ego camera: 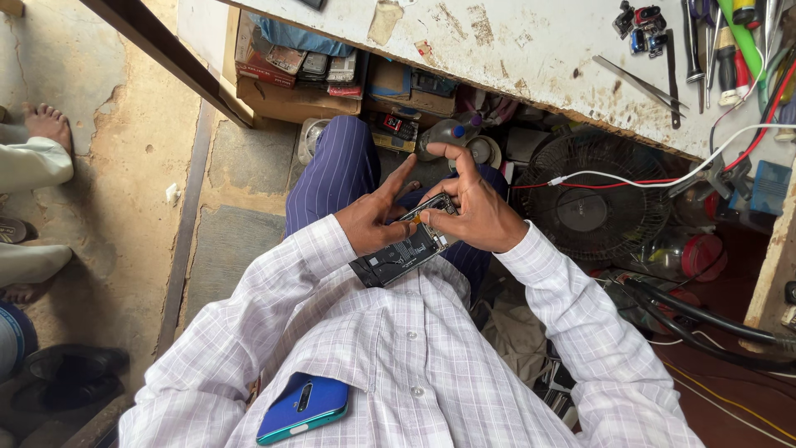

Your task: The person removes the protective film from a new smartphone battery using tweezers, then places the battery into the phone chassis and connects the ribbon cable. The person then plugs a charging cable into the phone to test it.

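Sitting under a worn white workbench [531, 50], we are looking down at our checked shirt and striped trouser leg, with a black fan [593, 195] standing on the floor just past our right hand. We are holding an opened phone [400, 251] over our lap, its dark inner side facing up. Our left hand [375, 220] is gripping the phone along its left edge, thumb raised and fingers wrapped beneath. Our right hand [474, 207] is closing on the phone's upper end, fingertips pressing there while the index finger is lifting free. A blue phone [303, 406] is resting on our shirt, well below both hands. Tweezers [638, 83] are lying on the bench.
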`<state>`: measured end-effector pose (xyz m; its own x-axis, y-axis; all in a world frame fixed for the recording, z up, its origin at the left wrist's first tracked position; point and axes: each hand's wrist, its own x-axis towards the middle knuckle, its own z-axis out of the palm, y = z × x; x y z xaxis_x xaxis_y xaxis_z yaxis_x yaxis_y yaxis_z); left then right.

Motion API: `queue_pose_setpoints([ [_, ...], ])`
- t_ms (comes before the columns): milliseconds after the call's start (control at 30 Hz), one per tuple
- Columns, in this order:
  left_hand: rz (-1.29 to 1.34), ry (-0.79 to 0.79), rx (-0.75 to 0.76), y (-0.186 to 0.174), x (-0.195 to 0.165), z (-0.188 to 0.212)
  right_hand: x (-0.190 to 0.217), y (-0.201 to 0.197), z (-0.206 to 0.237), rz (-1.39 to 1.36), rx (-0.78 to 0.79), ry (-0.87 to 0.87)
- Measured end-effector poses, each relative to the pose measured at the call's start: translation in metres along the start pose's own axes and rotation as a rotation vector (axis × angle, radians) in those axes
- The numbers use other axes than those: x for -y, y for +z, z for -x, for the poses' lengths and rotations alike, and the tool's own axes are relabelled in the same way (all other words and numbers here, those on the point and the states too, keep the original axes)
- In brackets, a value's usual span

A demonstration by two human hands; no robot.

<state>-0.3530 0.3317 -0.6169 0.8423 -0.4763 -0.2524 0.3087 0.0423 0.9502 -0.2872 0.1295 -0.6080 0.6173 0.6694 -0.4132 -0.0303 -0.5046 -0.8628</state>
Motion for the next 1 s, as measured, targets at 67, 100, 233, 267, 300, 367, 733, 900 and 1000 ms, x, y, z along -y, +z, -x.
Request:
queue_pose_setpoints([
  [67, 0.019, 0.002, 0.013, -0.001, -0.002, 0.0, 0.002, 0.001, -0.003, -0.008, 0.019, -0.006],
  [100, 0.03, 0.013, 0.023, -0.001, -0.004, 0.0, 0.002, 0.002, -0.004, -0.016, 0.023, -0.017],
  [233, 0.131, 0.041, 0.049, -0.001, -0.007, -0.001, 0.004, 0.005, -0.008, 0.027, 0.012, -0.155],
  [267, 0.109, 0.036, 0.033, -0.001, -0.007, -0.001, 0.005, 0.006, -0.009, 0.034, 0.016, -0.147],
  [300, 0.088, 0.03, 0.016, 0.0, -0.006, -0.002, 0.005, 0.006, -0.01, 0.042, 0.021, -0.14],
  [367, 0.074, 0.035, 0.005, 0.0, -0.002, -0.003, 0.006, 0.006, -0.011, 0.057, 0.036, -0.129],
  [733, -0.004, -0.013, -0.015, -0.002, 0.034, -0.004, 0.006, 0.007, -0.013, 0.076, 0.094, -0.067],
  [900, -0.042, -0.007, -0.063, 0.001, 0.034, 0.001, 0.002, 0.008, -0.016, 0.01, 0.143, 0.01],
  [1000, 0.06, -0.042, -0.073, 0.001, 0.025, 0.004, 0.003, -0.004, -0.014, -0.067, 0.201, -0.049],
])
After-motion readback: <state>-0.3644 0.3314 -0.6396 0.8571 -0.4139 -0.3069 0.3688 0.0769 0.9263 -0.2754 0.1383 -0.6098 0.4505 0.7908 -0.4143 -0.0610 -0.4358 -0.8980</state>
